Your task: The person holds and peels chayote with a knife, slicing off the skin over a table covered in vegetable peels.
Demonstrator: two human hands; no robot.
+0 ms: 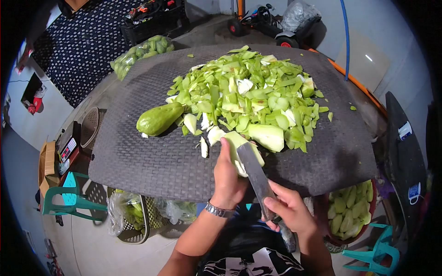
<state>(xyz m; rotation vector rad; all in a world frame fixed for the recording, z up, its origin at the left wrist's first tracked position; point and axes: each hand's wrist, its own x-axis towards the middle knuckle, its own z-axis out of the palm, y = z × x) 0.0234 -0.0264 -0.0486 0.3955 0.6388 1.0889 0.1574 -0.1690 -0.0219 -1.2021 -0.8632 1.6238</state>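
My left hand (226, 180), with a metal watch at its wrist, is closed around a pale, peeled chayote (235, 140) at the near edge of the table. In my right hand (291, 208) is a knife (254, 172), its broad blade lying against the chayote's cut side. Just beyond, a large peeled chayote piece (267, 137) rests by a wide heap of green peelings (248, 87). An unpeeled green chayote (159, 119) lies on its side to the left of the heap. A white sliver (204, 147) sits near my left hand.
The dark woven table (133, 161) fills the middle. Below its right edge stands a red tub of peeled chayotes (372, 202); below the left, a crate (149, 218) with green produce and plastic bags. Teal stools (69, 198) stand at left and lower right. A bag of chayotes (142, 55) lies behind.
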